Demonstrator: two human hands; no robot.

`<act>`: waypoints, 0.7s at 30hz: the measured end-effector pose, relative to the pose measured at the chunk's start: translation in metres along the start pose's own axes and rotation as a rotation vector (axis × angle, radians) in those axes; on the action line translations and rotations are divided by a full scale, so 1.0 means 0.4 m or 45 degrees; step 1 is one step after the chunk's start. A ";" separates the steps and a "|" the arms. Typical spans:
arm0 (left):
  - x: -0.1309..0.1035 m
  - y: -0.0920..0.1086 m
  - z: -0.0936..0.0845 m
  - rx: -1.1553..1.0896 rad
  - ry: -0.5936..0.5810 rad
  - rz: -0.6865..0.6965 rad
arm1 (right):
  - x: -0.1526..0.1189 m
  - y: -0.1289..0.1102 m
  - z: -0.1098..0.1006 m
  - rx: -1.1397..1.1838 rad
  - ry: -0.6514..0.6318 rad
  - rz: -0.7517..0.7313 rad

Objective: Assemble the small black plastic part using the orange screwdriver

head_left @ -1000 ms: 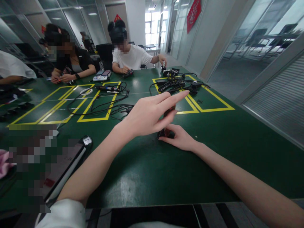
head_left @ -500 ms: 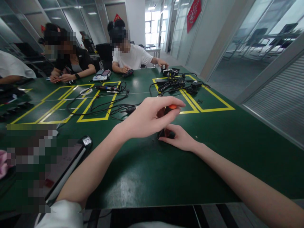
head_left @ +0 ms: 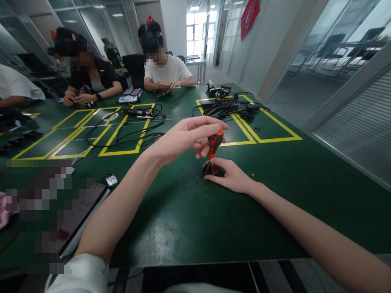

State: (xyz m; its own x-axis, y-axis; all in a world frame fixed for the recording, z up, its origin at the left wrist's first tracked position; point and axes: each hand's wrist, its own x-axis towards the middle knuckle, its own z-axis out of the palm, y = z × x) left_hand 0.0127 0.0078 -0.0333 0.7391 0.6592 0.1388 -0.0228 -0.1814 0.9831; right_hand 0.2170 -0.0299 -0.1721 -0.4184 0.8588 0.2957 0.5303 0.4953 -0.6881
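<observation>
My left hand (head_left: 192,134) grips the handle of an orange and dark grey screwdriver (head_left: 216,143) from above, thumb and fingers around its upper end. The screwdriver stands nearly upright. Its thin shaft reaches down to a small black part (head_left: 207,171) on the green table (head_left: 171,211); whether the tip sits in a screw is too small to tell. With thumb and fingers curled around that part, my right hand (head_left: 235,176) holds it against the tabletop. Some of the part is hidden by the fingers.
A phone-like device (head_left: 81,215) lies at left, partly blurred out. Black cables (head_left: 128,138) and a dark tool (head_left: 137,112) lie beyond my left arm. More black cables and adapters (head_left: 227,106) are piled in yellow-taped areas. Co-workers (head_left: 168,71) sit across the table.
My left hand has shifted slightly left and its grip has turned, so more of the screwdriver handle shows. My right hand stays put. The co-worker opposite has drawn an arm back from the cable pile.
</observation>
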 end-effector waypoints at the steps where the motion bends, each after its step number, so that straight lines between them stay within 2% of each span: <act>1: 0.001 -0.001 0.000 -0.010 0.024 -0.011 | 0.000 0.001 0.000 0.001 0.000 -0.003; 5: 0.004 -0.003 -0.003 -0.048 0.062 -0.051 | -0.002 0.006 0.001 -0.006 -0.005 -0.007; 13: 0.012 -0.013 -0.020 -0.157 0.013 -0.084 | -0.001 0.004 0.000 0.010 -0.004 -0.014; 21: 0.004 -0.004 -0.017 -0.026 0.091 -0.072 | -0.002 0.001 -0.002 0.012 -0.020 0.004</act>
State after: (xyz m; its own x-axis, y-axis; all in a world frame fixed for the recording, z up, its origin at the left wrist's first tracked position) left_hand 0.0095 0.0142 -0.0339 0.6897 0.7185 0.0902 0.0037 -0.1280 0.9918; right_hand 0.2182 -0.0301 -0.1721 -0.4284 0.8580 0.2835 0.5244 0.4916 -0.6952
